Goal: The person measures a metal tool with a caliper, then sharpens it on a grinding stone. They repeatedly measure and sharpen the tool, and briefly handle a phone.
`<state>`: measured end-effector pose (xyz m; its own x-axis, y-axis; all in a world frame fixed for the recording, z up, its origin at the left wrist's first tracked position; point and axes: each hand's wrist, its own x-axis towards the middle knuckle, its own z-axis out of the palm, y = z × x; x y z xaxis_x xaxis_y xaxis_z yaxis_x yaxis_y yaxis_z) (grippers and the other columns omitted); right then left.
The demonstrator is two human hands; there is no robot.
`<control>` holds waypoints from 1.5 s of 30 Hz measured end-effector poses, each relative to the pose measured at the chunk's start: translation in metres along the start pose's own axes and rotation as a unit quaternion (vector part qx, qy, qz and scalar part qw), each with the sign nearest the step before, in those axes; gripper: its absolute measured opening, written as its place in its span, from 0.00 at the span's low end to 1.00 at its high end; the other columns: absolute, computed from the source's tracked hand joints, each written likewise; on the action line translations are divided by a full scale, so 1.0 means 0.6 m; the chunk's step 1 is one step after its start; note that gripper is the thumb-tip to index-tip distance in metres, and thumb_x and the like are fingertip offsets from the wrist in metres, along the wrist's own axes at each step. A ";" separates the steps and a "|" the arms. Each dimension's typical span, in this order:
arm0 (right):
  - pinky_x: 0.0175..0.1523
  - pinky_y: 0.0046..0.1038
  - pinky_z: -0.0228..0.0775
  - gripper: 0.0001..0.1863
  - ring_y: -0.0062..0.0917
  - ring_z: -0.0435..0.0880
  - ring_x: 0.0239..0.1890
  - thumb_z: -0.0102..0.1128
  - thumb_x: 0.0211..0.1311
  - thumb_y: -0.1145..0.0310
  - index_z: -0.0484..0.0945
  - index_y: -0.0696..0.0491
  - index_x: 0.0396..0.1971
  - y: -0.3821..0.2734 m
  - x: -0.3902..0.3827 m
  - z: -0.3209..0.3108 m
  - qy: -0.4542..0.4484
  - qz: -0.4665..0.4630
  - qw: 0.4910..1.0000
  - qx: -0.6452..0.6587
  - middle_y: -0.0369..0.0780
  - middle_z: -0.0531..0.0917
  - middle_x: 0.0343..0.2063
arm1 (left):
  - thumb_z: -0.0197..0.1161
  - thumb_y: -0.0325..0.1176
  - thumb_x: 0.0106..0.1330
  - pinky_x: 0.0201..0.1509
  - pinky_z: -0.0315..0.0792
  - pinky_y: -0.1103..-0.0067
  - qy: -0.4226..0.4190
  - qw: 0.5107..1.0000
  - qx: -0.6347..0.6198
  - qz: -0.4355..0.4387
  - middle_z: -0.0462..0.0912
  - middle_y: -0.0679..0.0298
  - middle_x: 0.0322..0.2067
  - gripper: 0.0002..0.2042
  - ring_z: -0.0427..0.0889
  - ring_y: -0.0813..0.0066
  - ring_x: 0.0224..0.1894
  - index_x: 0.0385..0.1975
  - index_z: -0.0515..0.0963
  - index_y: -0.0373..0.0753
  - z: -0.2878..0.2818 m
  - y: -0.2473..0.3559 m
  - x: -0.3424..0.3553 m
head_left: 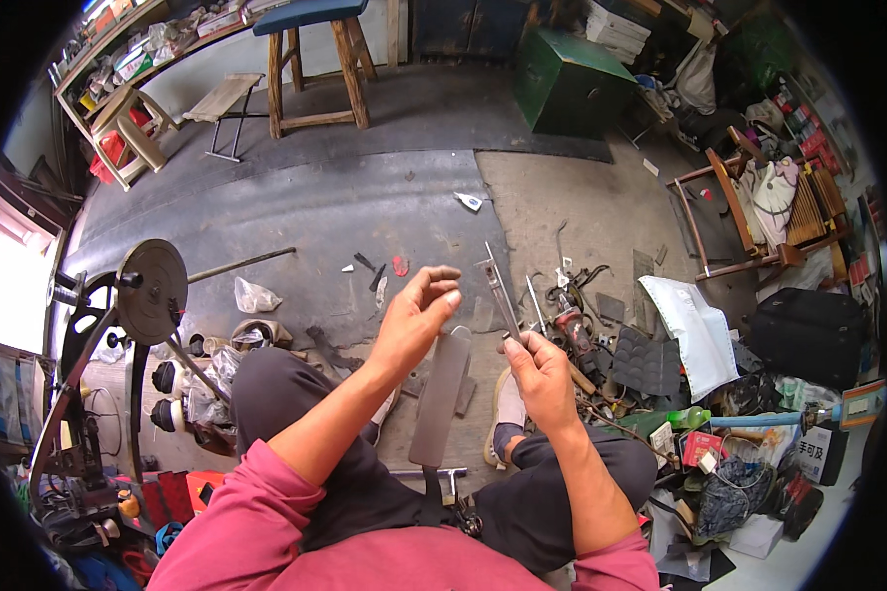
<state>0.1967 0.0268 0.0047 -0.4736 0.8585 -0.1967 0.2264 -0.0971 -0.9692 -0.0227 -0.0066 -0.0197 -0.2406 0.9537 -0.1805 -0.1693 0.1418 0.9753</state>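
Thumb and fingers of the right hand are clamped on the near end of a slim metal tool, which slants away, far and slightly left, to a thin point. Left of it, the left hand hovers with its fingers bent and its thumb close under them; whether the tips meet, I cannot tell. Just nearer than that hand, a long grey slat reaches back between the person's knees, its rounded end toward the far side.

Just right of the tool, assorted hand tools lie jumbled on the floor, and a white plastic sheet lies farther right, with a black bag beyond it. Nearer on the right, a green bottle rests among mixed clutter.

On the left stands a dark machine with a round metal wheel; a clear plastic bag lies between it and the left hand. Beyond the hands, a red scrap and a small white packet lie on dark matting. Across the far side stand a blue-topped wooden stool and, to its right, a green box.
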 end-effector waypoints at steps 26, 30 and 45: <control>0.20 0.18 0.45 0.18 0.08 0.58 0.16 0.51 0.82 0.52 0.74 0.49 0.32 0.014 0.023 -0.002 0.055 0.010 0.974 0.220 0.25 0.64 0.18 | 0.78 0.43 0.58 0.72 0.68 0.59 -0.005 0.957 0.290 0.023 0.65 0.42 0.72 0.51 0.70 0.44 0.71 0.78 0.52 0.40 0.015 -0.088 -0.193; 0.18 0.19 0.42 0.21 0.09 0.57 0.14 0.52 0.81 0.50 0.70 0.47 0.27 0.011 0.023 -0.001 0.048 0.004 0.967 0.249 0.25 0.64 0.16 | 0.80 0.45 0.55 0.71 0.69 0.58 -0.004 0.943 0.333 -0.012 0.65 0.42 0.71 0.57 0.70 0.40 0.70 0.80 0.45 0.43 0.027 -0.090 -0.194; 0.24 0.18 0.49 0.16 0.08 0.59 0.20 0.49 0.84 0.57 0.78 0.54 0.41 0.011 -0.006 -0.006 0.136 -0.180 0.973 0.054 0.26 0.65 0.19 | 0.73 0.35 0.54 0.61 0.77 0.60 0.026 0.969 0.239 -0.059 0.83 0.36 0.51 0.55 0.84 0.40 0.55 0.80 0.43 0.42 0.014 -0.108 -0.179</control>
<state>0.2030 0.0251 -0.0007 -0.2596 0.9465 0.1916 -0.0106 0.1956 -0.9806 0.0222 -0.1160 -0.0627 -0.2973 0.9101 -0.2888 0.2603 0.3682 0.8926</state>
